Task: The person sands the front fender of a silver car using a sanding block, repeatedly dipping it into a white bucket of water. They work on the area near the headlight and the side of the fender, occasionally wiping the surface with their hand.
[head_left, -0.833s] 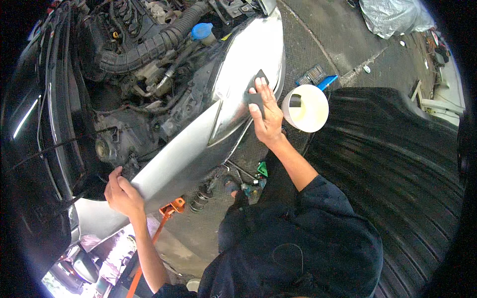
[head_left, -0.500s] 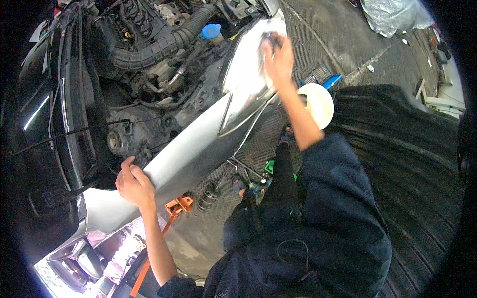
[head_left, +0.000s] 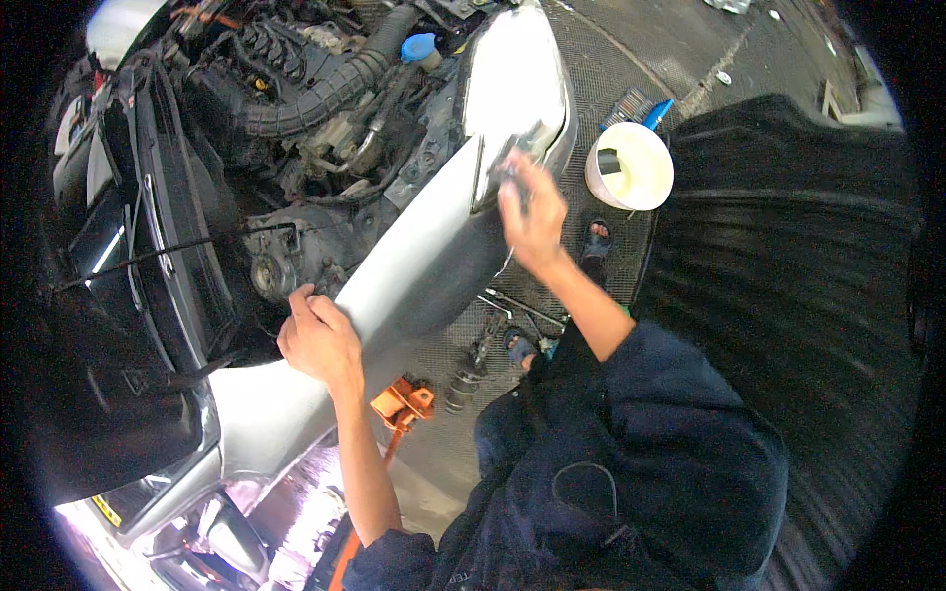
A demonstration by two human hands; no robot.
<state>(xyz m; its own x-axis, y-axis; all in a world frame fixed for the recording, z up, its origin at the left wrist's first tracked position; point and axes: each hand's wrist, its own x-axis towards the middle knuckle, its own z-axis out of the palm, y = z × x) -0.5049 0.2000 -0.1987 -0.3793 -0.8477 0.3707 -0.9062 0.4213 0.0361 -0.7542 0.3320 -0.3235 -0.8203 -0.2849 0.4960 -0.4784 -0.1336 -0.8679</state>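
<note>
A silver car fender [head_left: 409, 241] runs diagonally beside the exposed engine bay, with a bright, glossy headlight [head_left: 512, 84] at its far end. My left hand [head_left: 323, 340] rests on the fender's top edge, fingers slightly apart and laid over toward the engine bay. At the headlight's near corner, my right hand [head_left: 535, 217] has its fingers drawn together around a small dark, flat-looking thing [head_left: 508, 169]. Motion blur hides what kind of thing that is.
A white bucket [head_left: 658, 177] holding a dark piece stands right of the headlight, near a tray of small tools [head_left: 629, 106]. Below the fender are an orange jack [head_left: 402, 402] and a strut with a spring [head_left: 463, 379]. A black ribbed cover [head_left: 778, 286] spreads at right.
My right hand has moved from the headlight's upper part down to its near corner. The left hand stays on the fender. The whole view has shifted somewhat.
</note>
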